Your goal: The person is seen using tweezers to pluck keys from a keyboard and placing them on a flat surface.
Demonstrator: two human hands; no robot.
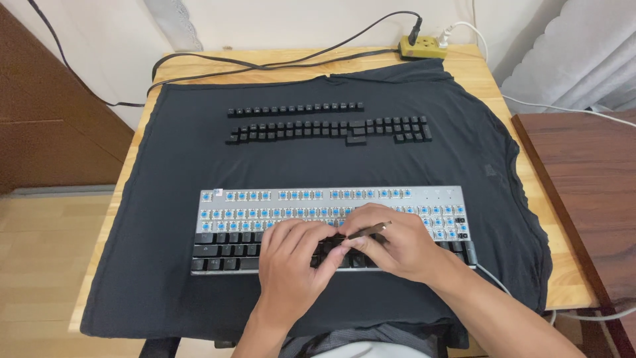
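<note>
A keyboard (331, 225) lies near the front edge of a dark cloth (165, 265) covering a wooden table (523, 179), bare cloth on either side. The right hand (397, 242) pinches a slim brown tool (368, 231) over the remaining black keys; the left hand (291, 265) rests beside it, fingers curled on the keys. Removed keycaps (328, 126) lie in rows farther back.

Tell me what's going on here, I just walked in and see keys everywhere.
A person is working on a mechanical keyboard laid on a dark cloth. The right hand holds a thin brown tool over the lower rows, with the left hand beside it. The upper rows are bare, showing blue switches; removed black keycaps lie in rows farther back.
</note>
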